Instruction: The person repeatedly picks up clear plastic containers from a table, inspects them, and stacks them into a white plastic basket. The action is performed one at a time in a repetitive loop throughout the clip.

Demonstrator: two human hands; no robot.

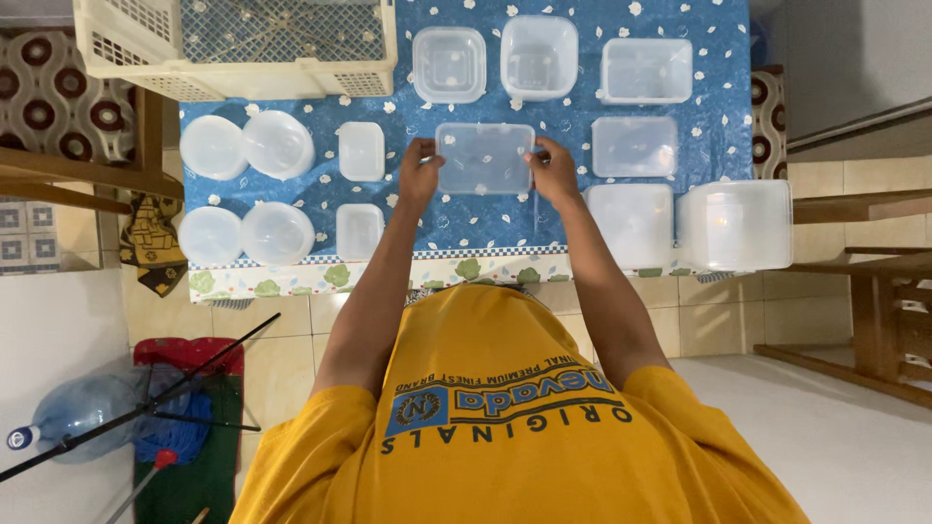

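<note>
While both hands grip it, clear rectangular lid rests on blue tablecloth.

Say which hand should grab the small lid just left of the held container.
Left, probably: the left hand grips the clear container on the side nearest the small lid; the right hand holds the far edge.

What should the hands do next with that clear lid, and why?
Probably press the rectangular clear lid down evenly. The left hand and right hand each grip one short end of it, over the blue flowered tablecloth. Whether a container sits beneath it cannot be told. The open clear tubs farther back have no lids on.
</note>
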